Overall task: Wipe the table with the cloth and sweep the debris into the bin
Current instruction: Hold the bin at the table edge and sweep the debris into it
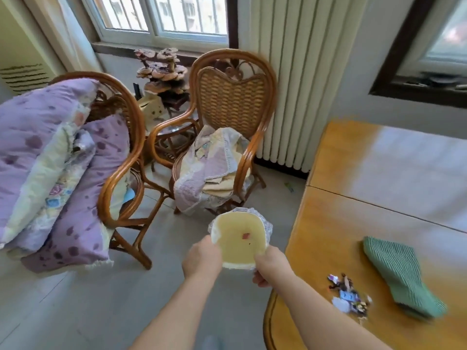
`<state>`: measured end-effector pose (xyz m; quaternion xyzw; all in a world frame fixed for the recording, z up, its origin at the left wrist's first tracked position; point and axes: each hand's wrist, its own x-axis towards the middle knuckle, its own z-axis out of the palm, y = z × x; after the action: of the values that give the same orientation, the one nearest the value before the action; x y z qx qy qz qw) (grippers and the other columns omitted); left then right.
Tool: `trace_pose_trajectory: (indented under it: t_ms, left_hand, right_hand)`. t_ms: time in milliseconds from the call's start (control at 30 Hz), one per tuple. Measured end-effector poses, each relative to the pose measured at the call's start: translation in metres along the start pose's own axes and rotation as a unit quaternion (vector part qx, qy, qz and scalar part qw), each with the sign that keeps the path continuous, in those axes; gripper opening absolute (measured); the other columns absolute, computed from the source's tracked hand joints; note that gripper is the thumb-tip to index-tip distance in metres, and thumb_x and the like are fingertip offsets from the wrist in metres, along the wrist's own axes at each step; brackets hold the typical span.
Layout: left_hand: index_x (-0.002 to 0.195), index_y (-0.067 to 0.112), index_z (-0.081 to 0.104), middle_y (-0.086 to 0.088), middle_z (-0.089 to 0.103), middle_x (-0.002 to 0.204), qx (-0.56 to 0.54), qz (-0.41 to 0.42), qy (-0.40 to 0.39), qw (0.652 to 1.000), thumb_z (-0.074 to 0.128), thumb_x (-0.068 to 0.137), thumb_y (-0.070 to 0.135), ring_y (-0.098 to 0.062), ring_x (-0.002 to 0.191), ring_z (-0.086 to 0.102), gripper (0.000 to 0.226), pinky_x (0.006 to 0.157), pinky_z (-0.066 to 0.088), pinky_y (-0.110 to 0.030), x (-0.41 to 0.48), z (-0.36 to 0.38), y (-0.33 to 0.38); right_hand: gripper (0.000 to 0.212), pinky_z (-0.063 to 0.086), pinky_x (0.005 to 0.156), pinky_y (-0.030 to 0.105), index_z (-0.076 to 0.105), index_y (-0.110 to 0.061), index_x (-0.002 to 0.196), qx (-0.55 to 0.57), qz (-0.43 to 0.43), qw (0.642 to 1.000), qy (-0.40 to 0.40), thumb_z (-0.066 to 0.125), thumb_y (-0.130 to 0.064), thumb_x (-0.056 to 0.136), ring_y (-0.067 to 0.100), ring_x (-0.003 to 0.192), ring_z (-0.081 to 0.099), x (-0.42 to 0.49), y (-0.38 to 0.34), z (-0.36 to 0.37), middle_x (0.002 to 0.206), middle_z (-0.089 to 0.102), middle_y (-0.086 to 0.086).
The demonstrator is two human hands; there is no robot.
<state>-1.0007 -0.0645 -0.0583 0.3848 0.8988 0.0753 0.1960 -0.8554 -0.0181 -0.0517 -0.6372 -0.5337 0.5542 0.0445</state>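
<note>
— Where's the bin [240, 238] sitting?

— Off the table [328, 223], over the floor. The left hand [202, 256] and right hand [271, 265] are each clamping its near rim.

— And the cloth [401, 276]?

— Lying flat on the table, well right of the right hand, with the debris [350, 296] piling between them, near the table's edge.
</note>
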Motion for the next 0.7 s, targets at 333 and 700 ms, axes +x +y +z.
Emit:
trace_pose_trajectory:
  t_ms: [333,700]
  left_hand:
    - [0.100,0.025,0.064,0.002,0.069,0.097,0.221,0.129,-0.064,0.964,0.042,0.083,0.014,-0.020,0.092,0.065,0.030,0.065,0.041,-0.025,0.081,0.039,0.015]
    - [0.123,0.023,0.053,-0.001,0.068,0.100,0.265,0.282,-0.125,0.913,0.033,0.084,0.003,-0.023,0.094,0.064,0.048,0.065,0.041,-0.029,0.053,0.109,0.058]
  right_hand:
    - [0.048,0.034,0.104,0.042,0.045,-0.018,0.130,-0.103,-0.029,0.900,0.423,0.054,-0.018,0.083,0.029,0.127,0.036,-0.008,0.059,-0.105,0.137,0.046,0.008]
    - [0.062,0.030,0.106,0.045,0.016,-0.033,0.141,-0.258,0.159,0.885,0.353,0.050,-0.032,0.088,0.030,0.133,0.026,-0.007,0.140,-0.155,0.148,0.028,0.003]
